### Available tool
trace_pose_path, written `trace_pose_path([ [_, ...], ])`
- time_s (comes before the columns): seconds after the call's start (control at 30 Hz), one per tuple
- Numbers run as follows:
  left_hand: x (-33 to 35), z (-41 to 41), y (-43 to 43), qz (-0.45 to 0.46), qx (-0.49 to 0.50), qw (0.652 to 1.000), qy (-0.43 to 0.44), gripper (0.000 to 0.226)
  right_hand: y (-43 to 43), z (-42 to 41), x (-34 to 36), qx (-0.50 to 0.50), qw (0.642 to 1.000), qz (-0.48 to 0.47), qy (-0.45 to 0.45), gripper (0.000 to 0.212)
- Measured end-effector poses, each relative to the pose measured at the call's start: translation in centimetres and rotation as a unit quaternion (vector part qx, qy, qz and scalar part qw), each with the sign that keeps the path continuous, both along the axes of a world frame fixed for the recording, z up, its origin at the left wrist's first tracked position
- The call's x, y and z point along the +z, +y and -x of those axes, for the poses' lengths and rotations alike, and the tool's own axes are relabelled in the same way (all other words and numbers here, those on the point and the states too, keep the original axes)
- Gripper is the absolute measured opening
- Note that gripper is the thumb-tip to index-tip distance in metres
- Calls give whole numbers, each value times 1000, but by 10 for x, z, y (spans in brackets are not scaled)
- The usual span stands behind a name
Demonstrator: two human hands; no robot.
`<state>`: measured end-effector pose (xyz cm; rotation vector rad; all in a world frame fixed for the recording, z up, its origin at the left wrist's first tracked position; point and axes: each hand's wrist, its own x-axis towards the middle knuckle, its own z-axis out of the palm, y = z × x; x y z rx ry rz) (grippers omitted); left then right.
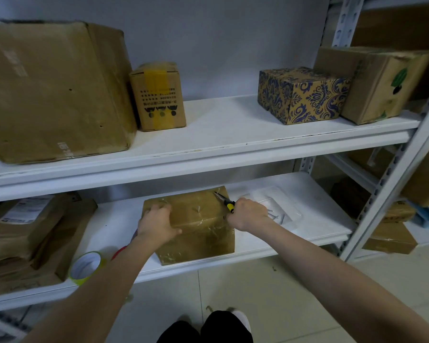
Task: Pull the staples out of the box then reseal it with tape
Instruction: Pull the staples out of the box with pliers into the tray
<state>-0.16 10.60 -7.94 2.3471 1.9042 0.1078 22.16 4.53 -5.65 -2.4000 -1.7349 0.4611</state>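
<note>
Your right hand is closed around the yellow-handled pliers, their nose over the far right of the box on the lower shelf; your left hand grips the box's left top edge. Bear down with that left hand, bite the raised staple mid-top close to the cardboard, and draw straight up, not sideways, so the flap won't tear. Drop it in the white tray.
</note>
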Motion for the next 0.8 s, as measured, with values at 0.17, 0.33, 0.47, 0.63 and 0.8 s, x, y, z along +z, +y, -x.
trace_pose_path([
  [0.17,3,0,0,-24,-9,1000,16,59,5,-9,5,-2,993,42,106,16],
  [0.33,4,-2,-2,-27,-6,999,24,56,1,-6,-4,-31,996,-2,80,19],
  [0.47,5,-6,-2,-34,-7,999,32,54,-3,-1,-18,-88,990,-58,94,28],
  [0.63,7,-10,-2,-38,-8,999,39,53,-8,-8,-26,-81,988,-79,102,29],
  [0.8,10,-12,2,-27,-10,999,41,55,-4,-14,-21,-80,982,-77,151,23],
])
